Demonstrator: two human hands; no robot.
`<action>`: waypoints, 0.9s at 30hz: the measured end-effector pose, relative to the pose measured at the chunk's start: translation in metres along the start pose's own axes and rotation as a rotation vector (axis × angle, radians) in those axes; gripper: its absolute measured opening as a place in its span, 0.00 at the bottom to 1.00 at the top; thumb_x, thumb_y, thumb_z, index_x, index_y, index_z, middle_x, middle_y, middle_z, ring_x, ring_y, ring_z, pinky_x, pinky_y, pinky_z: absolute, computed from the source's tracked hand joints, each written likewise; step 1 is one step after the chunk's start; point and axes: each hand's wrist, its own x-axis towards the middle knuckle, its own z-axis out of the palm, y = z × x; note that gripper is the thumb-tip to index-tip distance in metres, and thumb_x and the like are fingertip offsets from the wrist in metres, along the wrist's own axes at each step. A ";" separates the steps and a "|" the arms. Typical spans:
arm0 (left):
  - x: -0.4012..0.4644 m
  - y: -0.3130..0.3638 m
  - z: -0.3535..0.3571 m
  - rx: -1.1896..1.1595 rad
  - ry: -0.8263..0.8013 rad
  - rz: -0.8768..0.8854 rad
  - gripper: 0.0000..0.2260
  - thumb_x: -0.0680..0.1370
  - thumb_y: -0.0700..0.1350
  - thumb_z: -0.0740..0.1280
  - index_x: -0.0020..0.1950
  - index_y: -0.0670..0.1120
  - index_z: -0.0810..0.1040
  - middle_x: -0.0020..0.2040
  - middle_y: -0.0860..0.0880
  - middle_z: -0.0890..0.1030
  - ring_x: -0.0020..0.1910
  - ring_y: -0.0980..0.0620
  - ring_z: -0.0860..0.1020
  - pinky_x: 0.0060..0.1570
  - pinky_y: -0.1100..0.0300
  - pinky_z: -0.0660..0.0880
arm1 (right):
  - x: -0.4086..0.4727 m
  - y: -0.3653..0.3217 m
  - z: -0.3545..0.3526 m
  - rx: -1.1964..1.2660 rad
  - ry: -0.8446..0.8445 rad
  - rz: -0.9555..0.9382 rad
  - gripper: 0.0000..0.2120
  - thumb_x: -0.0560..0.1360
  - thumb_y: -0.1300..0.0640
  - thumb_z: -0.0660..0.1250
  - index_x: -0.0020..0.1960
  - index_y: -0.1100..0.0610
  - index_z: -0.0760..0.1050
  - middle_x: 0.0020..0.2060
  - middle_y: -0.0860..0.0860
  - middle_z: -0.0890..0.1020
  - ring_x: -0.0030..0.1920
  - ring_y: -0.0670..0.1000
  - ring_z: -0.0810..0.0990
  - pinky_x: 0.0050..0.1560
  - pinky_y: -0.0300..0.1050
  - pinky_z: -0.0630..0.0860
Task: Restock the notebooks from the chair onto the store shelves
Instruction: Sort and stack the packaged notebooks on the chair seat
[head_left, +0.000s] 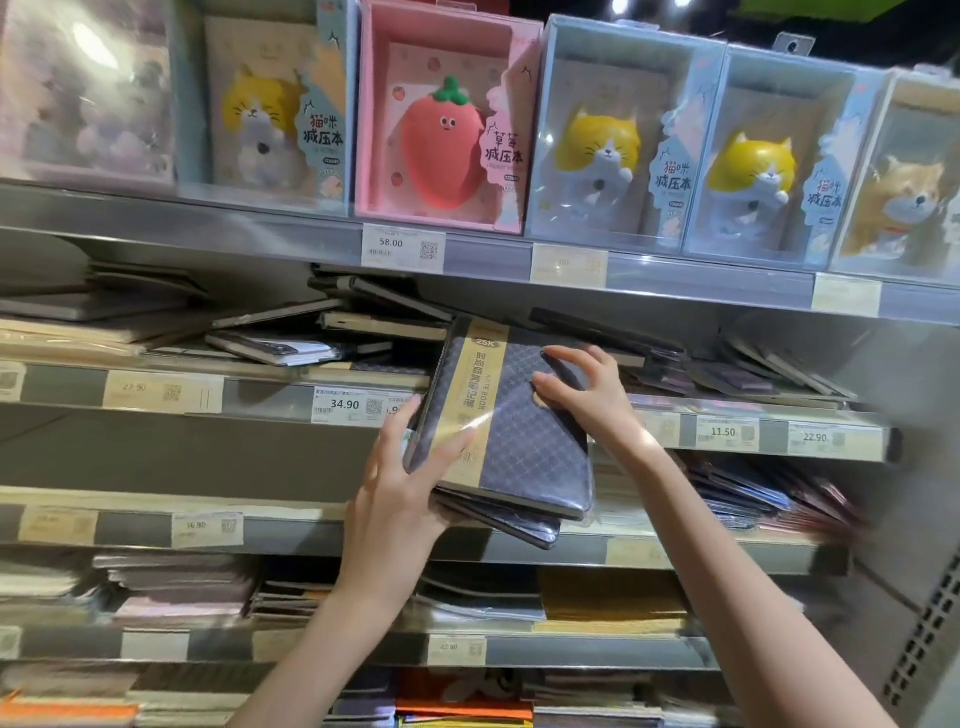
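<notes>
A stack of dark wrapped notebooks (524, 447) with a gold paper band tilts up toward the second shelf (270, 400). My left hand (400, 483) holds the stack from below at its left edge, thumb across the gold band. My right hand (582, 395) rests on the top cover near its right edge, fingers spread and pressing on it. The stack's far end reaches the lip of that shelf, beside a jumbled pile of dark notebooks (332, 322). The chair is out of view.
The top shelf holds boxed notebooks with cat toys (597, 150) and a pink strawberry box (447, 135). Price tags (402, 248) line the shelf rails. More flat notebook piles (769, 374) lie to the right and on the lower shelves (176, 587).
</notes>
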 end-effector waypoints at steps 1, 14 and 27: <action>-0.001 0.000 0.002 -0.048 0.005 -0.026 0.33 0.65 0.41 0.76 0.64 0.61 0.68 0.74 0.49 0.55 0.69 0.43 0.66 0.53 0.43 0.77 | -0.001 0.000 0.001 0.008 0.006 0.003 0.21 0.71 0.47 0.70 0.63 0.47 0.73 0.72 0.52 0.57 0.72 0.51 0.57 0.65 0.42 0.57; 0.002 0.019 -0.005 -0.443 -0.154 -0.254 0.29 0.64 0.54 0.74 0.59 0.70 0.64 0.77 0.55 0.45 0.74 0.54 0.48 0.70 0.51 0.56 | -0.017 -0.011 0.011 0.113 0.115 -0.018 0.18 0.74 0.57 0.69 0.63 0.53 0.74 0.71 0.54 0.57 0.71 0.52 0.59 0.41 0.20 0.69; -0.061 0.012 -0.028 -0.411 -0.179 -0.277 0.32 0.60 0.58 0.73 0.58 0.74 0.61 0.73 0.64 0.47 0.71 0.61 0.47 0.68 0.53 0.53 | -0.082 -0.032 0.031 0.060 0.122 -0.120 0.14 0.74 0.51 0.68 0.57 0.41 0.72 0.71 0.48 0.55 0.68 0.44 0.55 0.67 0.46 0.61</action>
